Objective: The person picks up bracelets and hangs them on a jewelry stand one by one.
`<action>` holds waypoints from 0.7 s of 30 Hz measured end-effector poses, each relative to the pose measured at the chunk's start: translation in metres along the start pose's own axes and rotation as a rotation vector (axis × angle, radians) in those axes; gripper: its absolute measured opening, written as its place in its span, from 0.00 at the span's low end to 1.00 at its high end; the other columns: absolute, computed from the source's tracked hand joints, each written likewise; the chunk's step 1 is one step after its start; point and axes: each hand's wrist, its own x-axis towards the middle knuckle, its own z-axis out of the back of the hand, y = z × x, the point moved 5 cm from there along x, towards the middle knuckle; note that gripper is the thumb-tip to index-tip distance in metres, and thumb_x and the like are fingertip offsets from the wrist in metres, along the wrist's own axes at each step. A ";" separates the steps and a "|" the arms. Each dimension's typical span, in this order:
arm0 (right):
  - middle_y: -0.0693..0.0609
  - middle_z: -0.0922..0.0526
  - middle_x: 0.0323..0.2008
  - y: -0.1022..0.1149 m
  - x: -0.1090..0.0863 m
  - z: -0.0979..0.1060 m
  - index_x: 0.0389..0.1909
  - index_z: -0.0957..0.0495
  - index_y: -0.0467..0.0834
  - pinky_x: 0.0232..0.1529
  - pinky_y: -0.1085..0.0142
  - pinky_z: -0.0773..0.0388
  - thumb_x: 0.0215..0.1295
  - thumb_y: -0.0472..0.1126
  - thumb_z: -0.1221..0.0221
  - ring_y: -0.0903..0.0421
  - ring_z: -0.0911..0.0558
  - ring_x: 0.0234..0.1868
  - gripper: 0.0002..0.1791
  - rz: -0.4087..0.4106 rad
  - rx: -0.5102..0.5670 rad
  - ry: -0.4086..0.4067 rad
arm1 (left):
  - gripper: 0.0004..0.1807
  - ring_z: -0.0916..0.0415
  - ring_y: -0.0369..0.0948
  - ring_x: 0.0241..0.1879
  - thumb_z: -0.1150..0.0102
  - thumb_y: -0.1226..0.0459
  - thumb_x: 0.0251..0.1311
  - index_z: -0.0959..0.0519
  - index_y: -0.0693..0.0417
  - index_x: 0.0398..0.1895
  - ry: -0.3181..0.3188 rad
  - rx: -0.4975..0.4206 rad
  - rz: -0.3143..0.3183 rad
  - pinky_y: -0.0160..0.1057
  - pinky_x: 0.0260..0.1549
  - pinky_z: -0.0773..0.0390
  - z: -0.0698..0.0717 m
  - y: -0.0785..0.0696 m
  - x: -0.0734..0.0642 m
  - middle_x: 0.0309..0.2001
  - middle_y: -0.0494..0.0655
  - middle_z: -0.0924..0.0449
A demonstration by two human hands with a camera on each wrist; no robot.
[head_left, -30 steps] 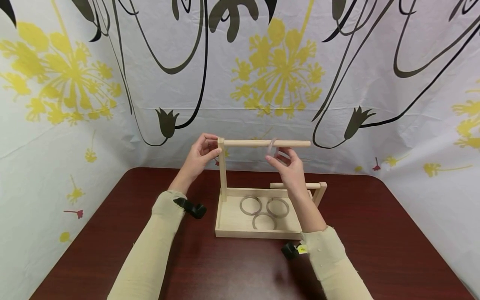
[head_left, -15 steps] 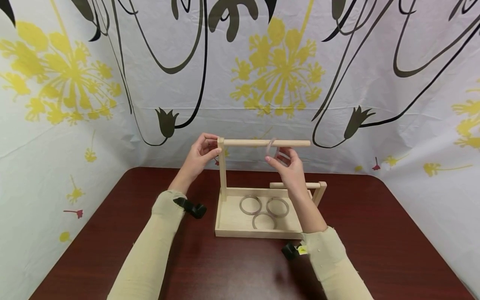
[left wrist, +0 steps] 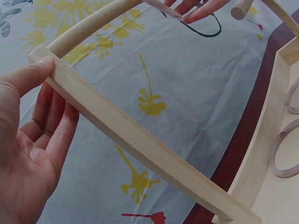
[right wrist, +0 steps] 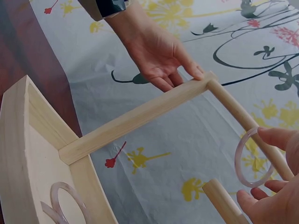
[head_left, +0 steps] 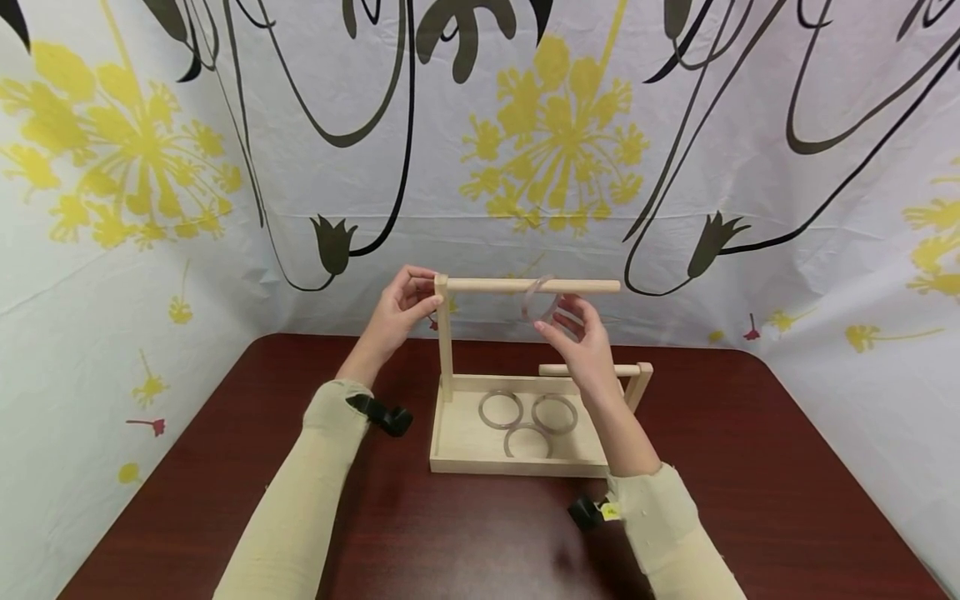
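Observation:
In the head view my left hand [head_left: 401,307] holds the top of the tall wooden post [head_left: 445,337], thumb on the near side, fingers behind. From that post a wooden rod [head_left: 495,285] extends right, with a pale translucent bangle [right wrist: 238,161] hung around it. My right hand [head_left: 588,346] is beside the bangle, thumb and fingers spread apart, fingertips right at its rim. In the left wrist view, the left thumb [left wrist: 39,70] presses the post where the rod joins. Below, three more bangles [head_left: 501,392] lie flat in the shallow wooden tray [head_left: 510,468] of the stand.
A shorter post [head_left: 641,385] with a lower rod [head_left: 555,370] stands at the tray's right side, partly behind the right forearm. The stand rests on a dark reddish table [head_left: 375,517]. A patterned cloth [head_left: 450,183] hangs behind and at the sides.
The bangle has turned on the rod, its ring showing wider and a little further left. My right hand has drawn slightly right and down. My left hand stays on the post.

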 end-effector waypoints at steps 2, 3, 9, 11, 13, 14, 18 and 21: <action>0.42 0.38 0.73 0.000 -0.001 0.001 0.75 0.45 0.42 0.71 0.57 0.32 0.68 0.37 0.38 0.47 0.34 0.73 0.39 0.004 0.000 0.000 | 0.17 0.22 0.33 0.43 0.44 0.74 0.67 0.32 0.65 0.57 -0.001 -0.003 -0.004 0.34 0.48 0.19 0.000 0.000 0.000 0.44 0.37 0.22; 0.42 0.38 0.73 0.000 -0.002 0.001 0.76 0.45 0.41 0.71 0.58 0.32 0.67 0.36 0.38 0.47 0.34 0.73 0.39 0.007 0.002 0.001 | 0.17 0.22 0.33 0.42 0.44 0.74 0.67 0.32 0.64 0.57 -0.002 -0.005 -0.005 0.34 0.48 0.19 0.000 0.000 0.000 0.43 0.37 0.22; 0.44 0.37 0.73 0.000 -0.006 0.003 0.76 0.45 0.43 0.70 0.62 0.31 0.68 0.37 0.38 0.49 0.33 0.72 0.39 0.008 -0.019 0.007 | 0.16 0.21 0.33 0.42 0.44 0.74 0.66 0.31 0.62 0.56 -0.003 -0.016 -0.011 0.33 0.47 0.19 0.000 0.000 0.001 0.43 0.37 0.22; 0.44 0.38 0.73 -0.001 -0.008 0.004 0.76 0.46 0.44 0.71 0.62 0.31 0.68 0.38 0.38 0.49 0.33 0.73 0.40 0.004 -0.024 0.013 | 0.17 0.21 0.34 0.42 0.44 0.74 0.66 0.31 0.63 0.56 -0.001 -0.018 -0.012 0.33 0.46 0.19 0.000 0.001 0.001 0.43 0.37 0.22; 0.45 0.38 0.73 -0.001 -0.009 0.004 0.77 0.46 0.44 0.72 0.60 0.32 0.68 0.38 0.38 0.48 0.34 0.73 0.40 0.004 -0.026 0.021 | 0.18 0.22 0.34 0.42 0.44 0.74 0.66 0.32 0.65 0.57 0.001 -0.016 -0.014 0.31 0.45 0.20 0.000 0.001 0.001 0.43 0.37 0.22; 0.45 0.39 0.73 -0.001 -0.010 0.004 0.77 0.47 0.44 0.72 0.58 0.32 0.68 0.38 0.38 0.48 0.34 0.73 0.40 0.003 -0.031 0.025 | 0.18 0.22 0.34 0.42 0.44 0.74 0.66 0.33 0.66 0.57 0.001 -0.016 -0.014 0.31 0.44 0.20 0.000 0.001 0.001 0.43 0.37 0.22; 0.45 0.39 0.73 -0.002 -0.013 0.004 0.77 0.48 0.46 0.70 0.54 0.31 0.69 0.39 0.38 0.49 0.34 0.73 0.40 0.005 -0.040 0.039 | 0.18 0.22 0.34 0.42 0.44 0.74 0.67 0.33 0.67 0.58 -0.001 -0.019 -0.013 0.30 0.44 0.20 0.000 0.002 0.001 0.43 0.37 0.22; 0.45 0.39 0.73 -0.001 -0.015 0.003 0.77 0.47 0.46 0.69 0.53 0.31 0.68 0.39 0.38 0.49 0.34 0.73 0.40 0.012 -0.035 0.047 | 0.18 0.22 0.33 0.42 0.44 0.74 0.67 0.33 0.67 0.58 -0.002 -0.018 -0.010 0.29 0.45 0.20 0.000 0.002 0.001 0.43 0.37 0.22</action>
